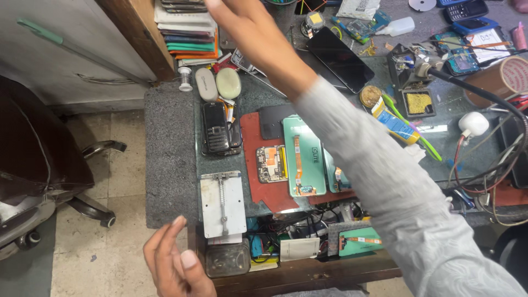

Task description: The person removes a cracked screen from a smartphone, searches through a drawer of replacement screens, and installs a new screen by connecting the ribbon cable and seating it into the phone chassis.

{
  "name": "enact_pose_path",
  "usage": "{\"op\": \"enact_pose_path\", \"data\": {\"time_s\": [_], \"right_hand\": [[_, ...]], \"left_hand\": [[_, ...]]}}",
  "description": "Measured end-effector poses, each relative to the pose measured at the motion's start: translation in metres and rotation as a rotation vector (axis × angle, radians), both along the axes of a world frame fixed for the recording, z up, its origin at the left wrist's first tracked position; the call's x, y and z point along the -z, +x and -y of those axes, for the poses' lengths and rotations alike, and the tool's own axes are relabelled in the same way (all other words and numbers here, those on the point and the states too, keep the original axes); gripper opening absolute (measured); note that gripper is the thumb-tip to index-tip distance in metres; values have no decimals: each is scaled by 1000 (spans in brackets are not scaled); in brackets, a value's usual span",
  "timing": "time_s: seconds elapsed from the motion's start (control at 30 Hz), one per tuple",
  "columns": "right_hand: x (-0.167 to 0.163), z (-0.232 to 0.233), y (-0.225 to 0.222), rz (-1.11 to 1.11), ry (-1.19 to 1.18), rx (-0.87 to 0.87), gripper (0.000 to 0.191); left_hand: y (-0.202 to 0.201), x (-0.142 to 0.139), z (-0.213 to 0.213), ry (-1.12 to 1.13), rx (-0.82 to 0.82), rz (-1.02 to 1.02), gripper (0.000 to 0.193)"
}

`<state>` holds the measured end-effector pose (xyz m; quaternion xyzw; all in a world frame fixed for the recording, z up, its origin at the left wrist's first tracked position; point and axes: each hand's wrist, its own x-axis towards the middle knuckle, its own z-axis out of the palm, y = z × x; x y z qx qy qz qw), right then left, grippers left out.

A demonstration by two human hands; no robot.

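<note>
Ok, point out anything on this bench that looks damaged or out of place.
The green phone back cover on the red mat lies opened, its orange ribbon cable exposed, with a bare circuit board beside it. A tangle of wires sprawls across the bench's right side.

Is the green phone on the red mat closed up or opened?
Opened. The green phone lies with an orange flex cable exposed along its inside, and its circuit board sits apart on the red mat.
</note>
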<state>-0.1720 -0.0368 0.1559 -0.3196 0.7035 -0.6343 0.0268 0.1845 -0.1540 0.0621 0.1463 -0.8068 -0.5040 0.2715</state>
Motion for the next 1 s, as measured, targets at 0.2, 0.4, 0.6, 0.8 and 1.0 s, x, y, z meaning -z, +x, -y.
{"op": "enact_pose_path", "data": {"time_s": [0.2,0.4,0.6,0.8,1.0], "right_hand": [[-45,-121,97,109,149,87,45],[-54,-193,178,123,203,479,26],[-13,-237,225,240,365,659,29],[11,-245,247,108,540,602,36],[19,-236,238,-281,731,454,72]], "left_hand": [[5,14,-19,3,32,-111,9],[-12,-11,-64,-145,171,-85,27],[-38,-39,-112,-89,322,6,37],[-55,-43,-140,-243,376,98,52],[-70,-39,-157,-384,434,169,59]]}}
